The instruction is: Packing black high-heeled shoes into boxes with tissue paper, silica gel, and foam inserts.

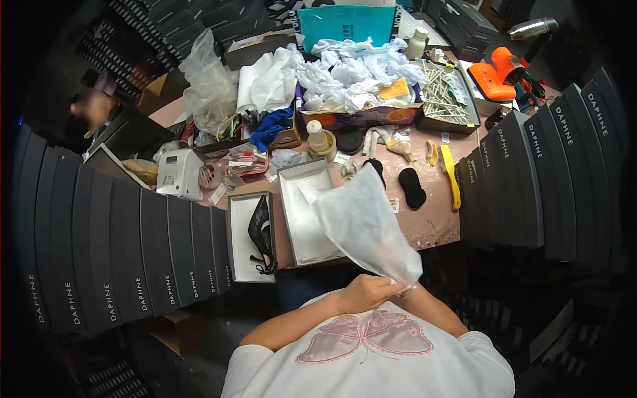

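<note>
A whitish translucent bag (361, 215) is held up in front of my chest, with its far end spread over the table. My left hand (369, 292) is closed in a pinch on its near edge. My right hand (410, 289) reaches in at that same edge, and a pinkish patch shows through the film. Its fingers are hidden by the bag. Left of the bag lies an open white-lined box (302, 232), partly covered by it. Beside that, a second box (240, 268) contains a black high-heeled shoe (260, 229) lying on its side.
Stacked dark shoe boxes wall in the left (119, 245) and right (517, 179). Farther back sit a carton of crumpled tissue (361, 73), a tray of pale sticks (441, 93) and a white label printer (179, 174). A yellow-handled brush (450, 178) and black pad (412, 188) lie right. Another person (96, 109) is at far left.
</note>
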`<act>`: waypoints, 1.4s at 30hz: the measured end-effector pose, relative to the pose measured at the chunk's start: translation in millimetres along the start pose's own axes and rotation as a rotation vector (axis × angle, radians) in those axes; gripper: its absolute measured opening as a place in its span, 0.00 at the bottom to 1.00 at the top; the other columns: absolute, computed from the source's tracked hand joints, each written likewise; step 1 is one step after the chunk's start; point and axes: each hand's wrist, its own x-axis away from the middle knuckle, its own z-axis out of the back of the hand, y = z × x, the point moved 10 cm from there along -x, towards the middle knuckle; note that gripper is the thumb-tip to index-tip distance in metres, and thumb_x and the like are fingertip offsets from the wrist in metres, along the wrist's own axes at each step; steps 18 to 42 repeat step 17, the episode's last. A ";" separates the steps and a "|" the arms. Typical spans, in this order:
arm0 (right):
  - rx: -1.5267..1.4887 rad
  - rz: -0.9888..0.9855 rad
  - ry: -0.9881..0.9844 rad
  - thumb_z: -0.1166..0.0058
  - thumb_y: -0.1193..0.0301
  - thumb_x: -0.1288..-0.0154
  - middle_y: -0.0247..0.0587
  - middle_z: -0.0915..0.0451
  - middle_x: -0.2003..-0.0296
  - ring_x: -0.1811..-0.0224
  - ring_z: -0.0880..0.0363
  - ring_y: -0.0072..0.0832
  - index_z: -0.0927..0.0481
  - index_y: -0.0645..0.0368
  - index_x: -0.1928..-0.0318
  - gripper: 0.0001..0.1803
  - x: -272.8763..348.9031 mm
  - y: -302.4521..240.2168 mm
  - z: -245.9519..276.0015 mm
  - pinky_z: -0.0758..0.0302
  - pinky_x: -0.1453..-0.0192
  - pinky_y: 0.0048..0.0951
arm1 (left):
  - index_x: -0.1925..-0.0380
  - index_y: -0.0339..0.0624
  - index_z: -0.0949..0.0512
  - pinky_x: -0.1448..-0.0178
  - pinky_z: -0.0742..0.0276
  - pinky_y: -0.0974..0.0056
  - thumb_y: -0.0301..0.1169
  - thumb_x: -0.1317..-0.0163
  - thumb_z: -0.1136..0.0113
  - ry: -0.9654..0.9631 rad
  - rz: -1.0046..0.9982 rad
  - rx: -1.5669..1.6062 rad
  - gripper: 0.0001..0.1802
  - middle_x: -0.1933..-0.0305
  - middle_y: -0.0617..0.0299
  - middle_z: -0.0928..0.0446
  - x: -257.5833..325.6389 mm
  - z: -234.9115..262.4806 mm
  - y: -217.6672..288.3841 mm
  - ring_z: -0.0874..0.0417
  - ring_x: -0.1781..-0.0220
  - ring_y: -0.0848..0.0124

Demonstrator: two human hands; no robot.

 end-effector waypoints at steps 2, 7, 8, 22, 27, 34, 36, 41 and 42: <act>0.290 -0.019 0.036 0.50 0.61 0.35 0.51 0.22 0.60 0.58 0.24 0.41 0.22 0.56 0.59 0.13 21.6 5.6 31.9 0.26 0.53 0.42 | 0.41 0.45 0.27 0.69 0.26 0.60 0.30 0.40 0.42 -0.213 -0.009 0.038 0.24 0.74 0.58 0.30 6.4 -23.8 -1.3 0.24 0.76 0.61; 1.351 0.382 0.150 0.51 0.60 0.35 0.53 0.22 0.60 0.57 0.25 0.43 0.22 0.57 0.59 0.14 24.8 -28.4 53.2 0.28 0.51 0.43 | 0.43 0.44 0.27 0.62 0.23 0.62 0.41 0.42 0.37 -0.247 0.399 0.184 0.27 0.64 0.55 0.22 27.6 -13.0 -54.2 0.18 0.66 0.62; 1.498 0.533 0.162 0.51 0.59 0.35 0.53 0.22 0.60 0.57 0.25 0.43 0.22 0.57 0.59 0.15 9.5 -39.1 44.1 0.29 0.51 0.44 | 0.45 0.42 0.25 0.62 0.23 0.62 0.39 0.41 0.38 -0.189 0.454 0.156 0.24 0.64 0.55 0.22 32.3 -5.1 -61.5 0.19 0.66 0.61; 1.984 1.161 0.252 0.53 0.58 0.34 0.56 0.23 0.59 0.55 0.26 0.46 0.22 0.58 0.58 0.17 -99.4 -86.7 36.2 0.32 0.47 0.46 | 0.50 0.34 0.25 0.46 0.28 0.57 0.30 0.42 0.38 0.583 0.765 -0.355 0.20 0.55 0.48 0.24 144.7 140.7 -108.6 0.23 0.51 0.52; 1.984 1.161 0.252 0.53 0.58 0.34 0.56 0.23 0.59 0.55 0.26 0.46 0.22 0.58 0.58 0.17 -99.4 -86.7 36.2 0.32 0.47 0.46 | 0.50 0.34 0.25 0.46 0.28 0.57 0.30 0.42 0.38 0.583 0.765 -0.355 0.20 0.55 0.48 0.24 144.7 140.7 -108.6 0.23 0.51 0.52; 1.984 1.161 0.252 0.53 0.58 0.34 0.56 0.23 0.59 0.55 0.26 0.46 0.22 0.58 0.58 0.17 -99.4 -86.7 36.2 0.32 0.47 0.46 | 0.50 0.34 0.25 0.46 0.28 0.57 0.30 0.42 0.38 0.583 0.765 -0.355 0.20 0.55 0.48 0.24 144.7 140.7 -108.6 0.23 0.51 0.52; 1.984 1.161 0.252 0.53 0.58 0.34 0.56 0.23 0.59 0.55 0.26 0.46 0.22 0.58 0.58 0.17 -99.4 -86.7 36.2 0.32 0.47 0.46 | 0.50 0.34 0.25 0.46 0.28 0.57 0.30 0.42 0.38 0.583 0.765 -0.355 0.20 0.55 0.48 0.24 144.7 140.7 -108.6 0.23 0.51 0.52; 1.984 1.161 0.252 0.53 0.58 0.34 0.56 0.23 0.59 0.55 0.26 0.46 0.22 0.58 0.58 0.17 -99.4 -86.7 36.2 0.32 0.47 0.46 | 0.50 0.34 0.25 0.46 0.28 0.57 0.30 0.42 0.38 0.583 0.765 -0.355 0.20 0.55 0.48 0.24 144.7 140.7 -108.6 0.23 0.51 0.52; 1.984 1.161 0.252 0.53 0.58 0.34 0.56 0.23 0.59 0.55 0.26 0.46 0.22 0.58 0.58 0.17 -99.4 -86.7 36.2 0.32 0.47 0.46 | 0.50 0.34 0.25 0.46 0.28 0.57 0.30 0.42 0.38 0.583 0.765 -0.355 0.20 0.55 0.48 0.24 144.7 140.7 -108.6 0.23 0.51 0.52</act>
